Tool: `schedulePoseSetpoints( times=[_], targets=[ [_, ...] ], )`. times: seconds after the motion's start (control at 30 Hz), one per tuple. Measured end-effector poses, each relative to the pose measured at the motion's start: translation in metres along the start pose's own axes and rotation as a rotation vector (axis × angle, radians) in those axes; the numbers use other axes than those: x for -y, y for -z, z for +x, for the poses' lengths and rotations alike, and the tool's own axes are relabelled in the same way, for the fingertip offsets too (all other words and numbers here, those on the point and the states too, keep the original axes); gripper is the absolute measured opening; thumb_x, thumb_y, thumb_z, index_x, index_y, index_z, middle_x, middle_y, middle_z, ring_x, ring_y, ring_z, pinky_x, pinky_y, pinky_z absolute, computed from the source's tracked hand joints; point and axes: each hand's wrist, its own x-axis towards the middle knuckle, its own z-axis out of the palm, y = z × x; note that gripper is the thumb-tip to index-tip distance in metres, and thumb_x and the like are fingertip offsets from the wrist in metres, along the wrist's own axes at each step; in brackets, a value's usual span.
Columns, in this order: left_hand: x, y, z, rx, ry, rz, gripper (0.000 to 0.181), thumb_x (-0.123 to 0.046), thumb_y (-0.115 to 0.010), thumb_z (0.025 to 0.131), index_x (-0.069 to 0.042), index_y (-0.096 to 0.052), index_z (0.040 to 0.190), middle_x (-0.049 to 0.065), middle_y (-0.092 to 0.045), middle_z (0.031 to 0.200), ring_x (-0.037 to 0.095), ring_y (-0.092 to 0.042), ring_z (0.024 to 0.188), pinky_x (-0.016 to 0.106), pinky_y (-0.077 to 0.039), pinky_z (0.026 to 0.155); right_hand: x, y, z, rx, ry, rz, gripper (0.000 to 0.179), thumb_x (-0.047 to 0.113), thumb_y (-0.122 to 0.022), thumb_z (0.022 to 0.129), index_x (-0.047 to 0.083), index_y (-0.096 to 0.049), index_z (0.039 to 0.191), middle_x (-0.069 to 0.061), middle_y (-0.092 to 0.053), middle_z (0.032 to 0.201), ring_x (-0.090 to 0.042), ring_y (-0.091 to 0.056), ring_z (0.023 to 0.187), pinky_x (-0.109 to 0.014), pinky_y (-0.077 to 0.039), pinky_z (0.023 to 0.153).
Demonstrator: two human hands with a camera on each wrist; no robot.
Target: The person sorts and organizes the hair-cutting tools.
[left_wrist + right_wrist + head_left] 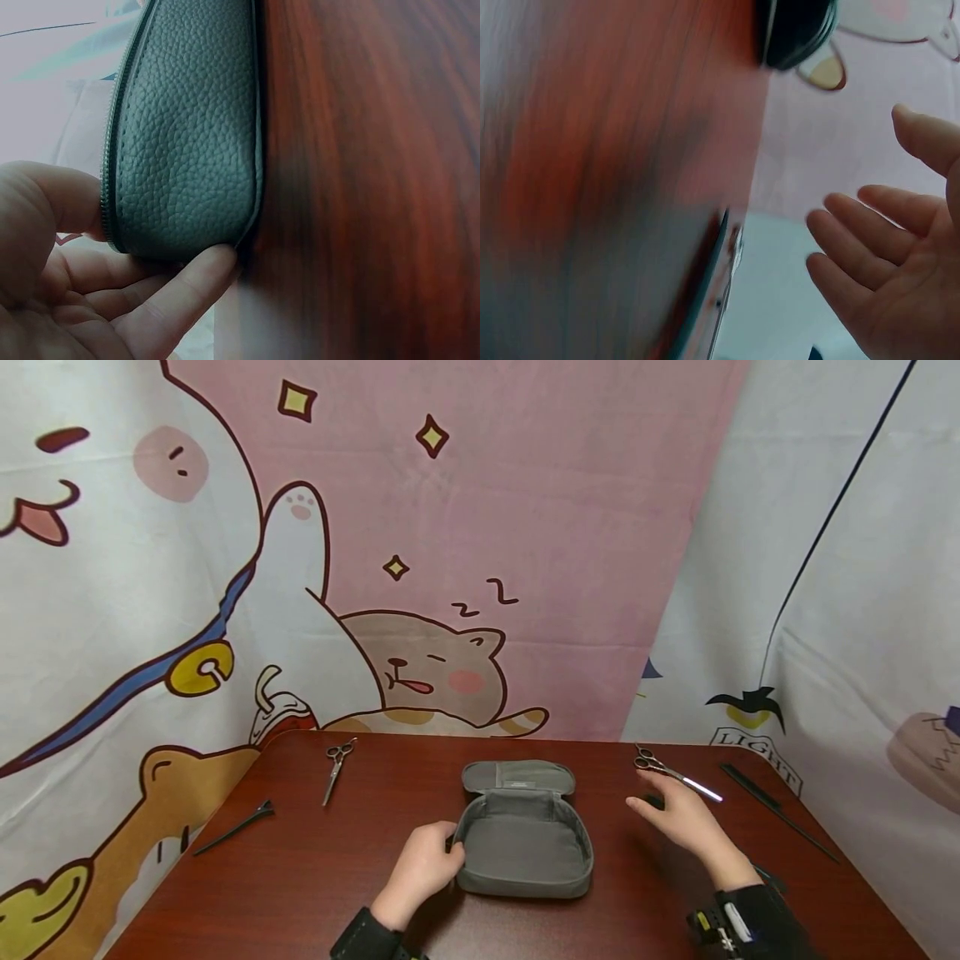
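Observation:
A grey zip case (pixel 525 885) with textured, leather-like sides stands in the middle of the table, its lid (pixel 483 777) folded back and its inside bare. My left hand (pixel 422 867) grips its near left side; in the left wrist view the thumb hooks over the zipped rim and the fingers lie along the outer wall (pixel 187 135). To the right of the case my right hand (pixel 686 818) hovers with its fingers spread and holds nothing. Just beyond its fingertips lie silver scissors (pixel 678 774). A small dark thing (pixel 656 802) shows partly under that hand.
Another pair of scissors (pixel 335 771) lies at the back left, with a slim black hair clip (pixel 236 828) near the left edge. A black comb (pixel 780 810) with a thin tail lies at the right. Beside my right wrist another dark thing (pixel 770 878) is partly hidden.

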Motion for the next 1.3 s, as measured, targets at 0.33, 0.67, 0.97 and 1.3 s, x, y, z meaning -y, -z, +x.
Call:
schedulePoseSetpoints(
  times=[0.33, 0.67, 0.97, 1.3],
  targets=[
    [0.002, 0.001, 0.001, 0.024, 0.011, -0.021, 0.027, -0.004, -0.062, 0.088, 0.007, -0.068, 0.112, 0.009, -0.068, 0.086, 0.009, -0.054, 0.063, 0.034, -0.048, 0.065, -0.044, 0.026, 0.016, -0.016, -0.034, -0.127, 0.081, 0.039, -0.072, 0.09, -0.019, -0.041, 0.137, -0.043, -0.042, 0.134, -0.059, -0.041, 0.121, -0.068, -0.035, 0.097],
    [0.002, 0.001, 0.001, 0.039, 0.018, -0.028, 0.027, -0.004, -0.063, 0.089, 0.007, -0.067, 0.114, 0.007, -0.067, 0.084, 0.011, -0.055, 0.063, 0.034, -0.046, 0.063, -0.074, 0.04, 0.035, 0.088, -0.066, -0.256, 0.072, 0.03, -0.074, 0.087, -0.02, -0.046, 0.131, -0.043, -0.047, 0.128, -0.059, -0.043, 0.118, -0.069, -0.035, 0.096],
    [0.003, 0.002, 0.001, 0.026, 0.006, -0.014, 0.028, -0.005, -0.064, 0.088, 0.007, -0.068, 0.113, 0.014, -0.07, 0.098, 0.013, -0.059, 0.074, 0.036, -0.049, 0.068, -0.09, 0.05, 0.042, 0.153, -0.135, -0.289, 0.069, 0.023, -0.076, 0.084, -0.021, -0.046, 0.128, -0.044, -0.047, 0.125, -0.059, -0.045, 0.114, -0.068, -0.036, 0.095],
    [0.004, -0.001, 0.001, 0.001, -0.018, 0.02, 0.024, -0.005, -0.064, 0.087, 0.005, -0.069, 0.109, 0.008, -0.069, 0.092, 0.014, -0.061, 0.075, 0.036, -0.051, 0.07, -0.101, 0.04, 0.039, 0.185, -0.148, -0.28, 0.065, 0.019, -0.075, 0.084, -0.023, -0.046, 0.123, -0.044, -0.051, 0.118, -0.058, -0.049, 0.108, -0.066, -0.04, 0.092]
  ],
)
